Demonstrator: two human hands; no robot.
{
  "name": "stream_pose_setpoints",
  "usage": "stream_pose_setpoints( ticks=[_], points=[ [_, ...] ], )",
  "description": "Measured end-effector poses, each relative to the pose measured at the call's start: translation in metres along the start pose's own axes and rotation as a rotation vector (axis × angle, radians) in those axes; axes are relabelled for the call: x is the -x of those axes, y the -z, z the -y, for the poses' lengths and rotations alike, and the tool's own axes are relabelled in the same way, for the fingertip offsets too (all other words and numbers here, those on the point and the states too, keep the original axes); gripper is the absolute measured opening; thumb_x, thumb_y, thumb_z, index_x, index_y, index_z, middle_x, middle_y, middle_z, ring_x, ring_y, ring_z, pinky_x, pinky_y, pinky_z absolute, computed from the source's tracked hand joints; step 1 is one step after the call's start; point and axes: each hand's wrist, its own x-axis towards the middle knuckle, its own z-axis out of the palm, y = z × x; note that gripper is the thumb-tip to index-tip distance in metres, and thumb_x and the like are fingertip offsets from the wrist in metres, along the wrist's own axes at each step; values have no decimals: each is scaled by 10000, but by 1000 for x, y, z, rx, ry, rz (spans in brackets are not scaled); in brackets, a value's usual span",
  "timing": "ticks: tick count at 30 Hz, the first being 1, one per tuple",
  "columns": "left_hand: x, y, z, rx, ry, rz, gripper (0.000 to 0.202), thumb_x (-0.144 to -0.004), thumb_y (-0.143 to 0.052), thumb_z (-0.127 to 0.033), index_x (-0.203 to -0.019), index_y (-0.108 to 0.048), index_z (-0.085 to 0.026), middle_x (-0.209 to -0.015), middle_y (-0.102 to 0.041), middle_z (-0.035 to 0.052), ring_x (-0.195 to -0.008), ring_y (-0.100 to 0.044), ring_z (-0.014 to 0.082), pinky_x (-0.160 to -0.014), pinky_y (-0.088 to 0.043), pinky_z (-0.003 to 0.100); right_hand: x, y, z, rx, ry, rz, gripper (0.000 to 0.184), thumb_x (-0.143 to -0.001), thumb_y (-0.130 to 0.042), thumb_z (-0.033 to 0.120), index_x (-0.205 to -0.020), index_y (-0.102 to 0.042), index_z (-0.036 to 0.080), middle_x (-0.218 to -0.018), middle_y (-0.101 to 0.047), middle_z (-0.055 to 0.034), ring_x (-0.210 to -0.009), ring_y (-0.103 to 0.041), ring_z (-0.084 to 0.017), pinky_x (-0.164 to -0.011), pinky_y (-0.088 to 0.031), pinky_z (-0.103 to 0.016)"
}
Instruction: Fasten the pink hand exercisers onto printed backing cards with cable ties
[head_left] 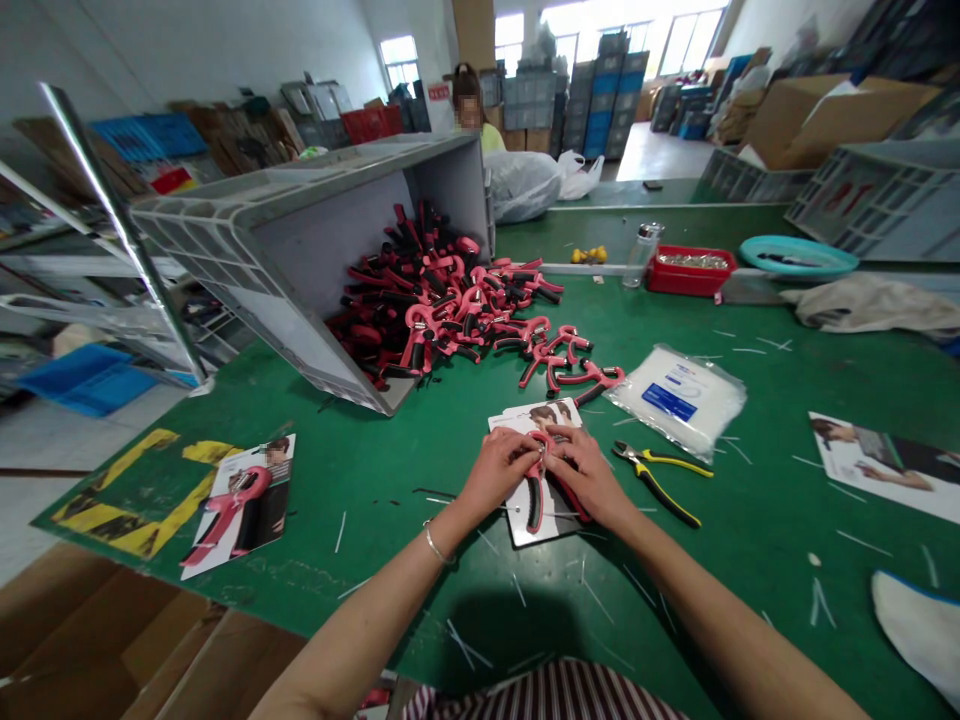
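A pink-and-black hand grip (pixel 535 500) lies on a stack of printed cards (pixel 521 535) in front of me. My left hand (pixel 504 462) is closed on its rounded top from the left, thumb and fingertips together. From the other side my right hand (pixel 589 472) pinches at the same spot, and its fingers hide part of the grip's right handle. What small piece may sit between the fingertips is hidden. Right of the hands, diagonal pliers (pixel 660 475) with yellow-and-black handles rest on the green table.
A grey crate (pixel 285 330) on its side spills many hand grips (pixel 450 300). A carded grip (pixel 236 510) lies left. Rightward are a bag of white strips (pixel 679 395), a card (pixel 885 460), a red bin (pixel 690 272) and scattered thin white strips. A person (pixel 487 135) is behind.
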Motion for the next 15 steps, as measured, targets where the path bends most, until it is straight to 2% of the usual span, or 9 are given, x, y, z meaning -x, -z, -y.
stream_pose_setpoints(
  ticks=[3, 6, 9, 15],
  points=[
    [-1, -2, 3, 47, 40, -27, 94, -859, -652, -272, -882, -723, -215, -901, -714, 34, -960, -577, 214, -911, -401, 346, 2, -2, -4, 31, 33, 76, 204, -923, -546, 350, -882, -715, 244, -1480, -457, -44, -1372, -368, -280, -1099, -252, -519],
    [-1, -5, 5, 74, 20, -57, 77, -852, -663, -255, -872, -721, -209, -923, -716, 33, -966, -585, 207, -936, -387, 349, 3, -2, -6, 47, 54, 99, 198, -923, -553, 338, -931, -726, 244, -1520, -411, -41, -1395, -341, -272, -1112, -239, -505],
    [-1, -5, 5, 85, 8, -86, 60, -849, -662, -224, -862, -717, -204, -946, -710, 33, -976, -589, 201, -938, -384, 347, 2, -2, -6, 47, 53, 103, 201, -924, -553, 337, -951, -731, 246, -1523, -409, -43, -1400, -338, -274, -1115, -234, -509],
    [0, -4, 5, 106, -5, -72, 47, -846, -663, -217, -841, -709, -208, -919, -711, 24, -952, -600, 195, -932, -395, 346, 0, -5, -10, 24, 58, 79, 184, -921, -564, 324, -941, -730, 249, -1480, -463, -45, -1374, -376, -268, -1113, -245, -500]
  ],
)
